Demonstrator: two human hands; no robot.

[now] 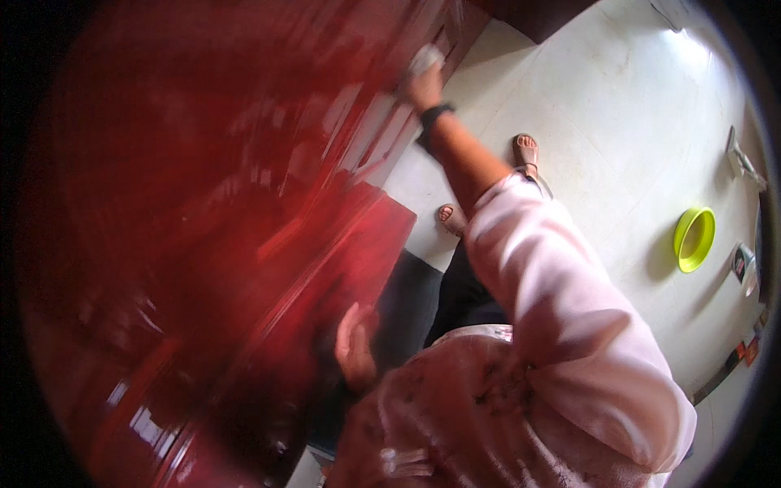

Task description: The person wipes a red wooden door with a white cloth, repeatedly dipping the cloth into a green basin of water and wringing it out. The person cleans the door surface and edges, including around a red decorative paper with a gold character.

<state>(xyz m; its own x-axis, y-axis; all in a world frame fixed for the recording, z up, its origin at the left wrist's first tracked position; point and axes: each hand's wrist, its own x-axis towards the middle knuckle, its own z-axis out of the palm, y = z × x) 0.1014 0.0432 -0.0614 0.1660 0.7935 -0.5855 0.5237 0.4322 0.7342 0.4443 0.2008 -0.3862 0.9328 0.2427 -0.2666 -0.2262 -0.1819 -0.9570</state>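
A glossy red surface (201, 152), blurred and reflective, fills the left half of the head view. My right hand (425, 79), with a dark band at the wrist, is stretched out at the top centre. It grips a whitish cloth or pad (426, 60) against the red surface's edge; the motion blur hides the exact contact. My left hand (357, 348) is low, near a red ledge (366, 238), with its fingers slightly curled and nothing visible in it. Whether it touches the ledge cannot be told.
A lime-green basin (678, 244) stands on the pale floor (604, 122) at the right. Beyond it are a bottle (743, 265) bearing writing and a grey-white tool with a handle (741, 158). A black panel or mat (410, 299) lies beside the red ledge. My sandalled feet are on the floor.
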